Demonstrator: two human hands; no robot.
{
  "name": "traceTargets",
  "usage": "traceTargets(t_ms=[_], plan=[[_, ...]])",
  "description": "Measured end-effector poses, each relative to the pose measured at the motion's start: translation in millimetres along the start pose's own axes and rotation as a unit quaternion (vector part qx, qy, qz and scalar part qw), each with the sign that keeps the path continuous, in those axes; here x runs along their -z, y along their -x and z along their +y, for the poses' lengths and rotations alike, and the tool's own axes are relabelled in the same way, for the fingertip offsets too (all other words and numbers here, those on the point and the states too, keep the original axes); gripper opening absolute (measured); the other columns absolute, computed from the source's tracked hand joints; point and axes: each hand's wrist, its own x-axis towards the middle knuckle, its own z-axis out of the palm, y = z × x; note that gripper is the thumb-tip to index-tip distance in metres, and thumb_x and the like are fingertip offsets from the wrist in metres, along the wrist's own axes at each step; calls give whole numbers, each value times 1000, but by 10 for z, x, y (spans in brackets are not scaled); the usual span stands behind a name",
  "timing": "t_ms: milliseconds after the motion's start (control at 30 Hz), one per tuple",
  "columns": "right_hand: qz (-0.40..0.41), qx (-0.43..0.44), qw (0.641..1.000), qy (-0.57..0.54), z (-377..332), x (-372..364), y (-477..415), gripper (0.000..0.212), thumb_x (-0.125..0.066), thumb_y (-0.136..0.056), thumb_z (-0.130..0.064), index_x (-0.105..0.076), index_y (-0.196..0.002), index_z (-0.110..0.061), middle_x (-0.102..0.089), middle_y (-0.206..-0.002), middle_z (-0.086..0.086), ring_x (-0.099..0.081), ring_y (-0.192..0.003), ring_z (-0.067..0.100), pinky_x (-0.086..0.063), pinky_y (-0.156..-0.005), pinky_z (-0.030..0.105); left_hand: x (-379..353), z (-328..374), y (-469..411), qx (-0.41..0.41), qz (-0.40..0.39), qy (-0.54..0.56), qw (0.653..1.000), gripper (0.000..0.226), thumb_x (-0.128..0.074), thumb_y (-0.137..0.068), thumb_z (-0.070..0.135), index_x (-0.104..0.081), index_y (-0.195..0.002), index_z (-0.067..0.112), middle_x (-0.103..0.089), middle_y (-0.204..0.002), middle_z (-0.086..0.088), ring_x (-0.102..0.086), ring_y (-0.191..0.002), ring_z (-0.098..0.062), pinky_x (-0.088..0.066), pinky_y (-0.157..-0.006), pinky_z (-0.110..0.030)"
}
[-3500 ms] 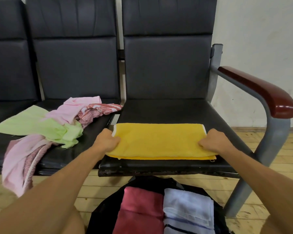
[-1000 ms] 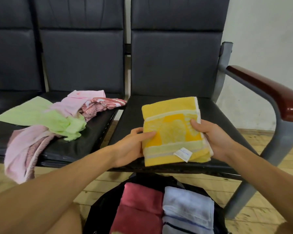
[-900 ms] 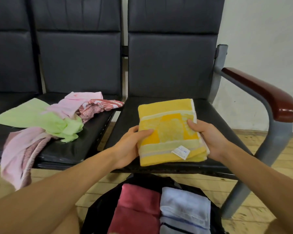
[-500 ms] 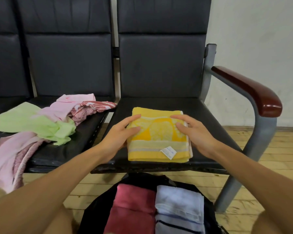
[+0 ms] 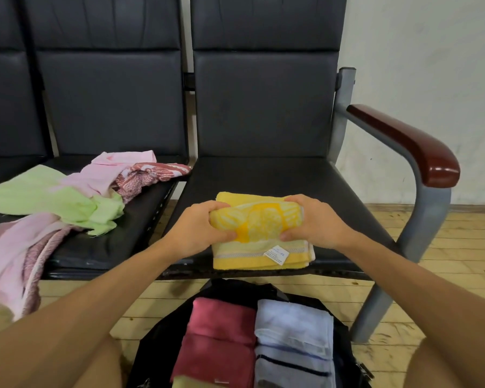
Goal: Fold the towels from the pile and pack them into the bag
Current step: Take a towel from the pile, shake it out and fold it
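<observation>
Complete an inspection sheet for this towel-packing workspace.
Surface: black padded bench seat.
Job's things: folded yellow terry towel on it; loose pile of pink, green and patterned towels on the neighbouring seat; open black bag below, holding a dark-red folded towel and a pale blue folded towel.
Clutter: nothing seen.
Hands: left hand and right hand grip the yellow towel.
Cables: nothing seen.
Surroundings: wooden plank floor, pale wall, red-brown armrest.

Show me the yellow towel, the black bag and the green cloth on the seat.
folded yellow terry towel (image 5: 241, 259): head view, on its striped front hem.
black fabric bag (image 5: 165, 340): head view, on its left wall.
light green cloth (image 5: 34, 197): head view, on its flat spread part.
</observation>
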Motion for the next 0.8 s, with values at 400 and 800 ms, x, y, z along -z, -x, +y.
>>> traceTargets(t_ms=[400,800], plan=[[16,38,998,-53,-79,134,68,26,-76,-82,-27,-66,-101,-13,-66,-105,0,-64,-99,15,-53,-84,30,117,-38,-14,-106,-49,-95,989,30,-71,-86,27,-51,-109,25,-30,-123,7,-36,-120,-11,-37,-98,-25],[15,-78,910,-407,-360,83,86,20,-64,-92,-27,-68,-105,-13,-76,-97,5,-74,-85,19,-60,-65,30,23,211,98,153,3,412,898,44,-55,-90,54,-64,-117,20,-71,-109,-6,-69,-97,-22,-56,-80,-37]])
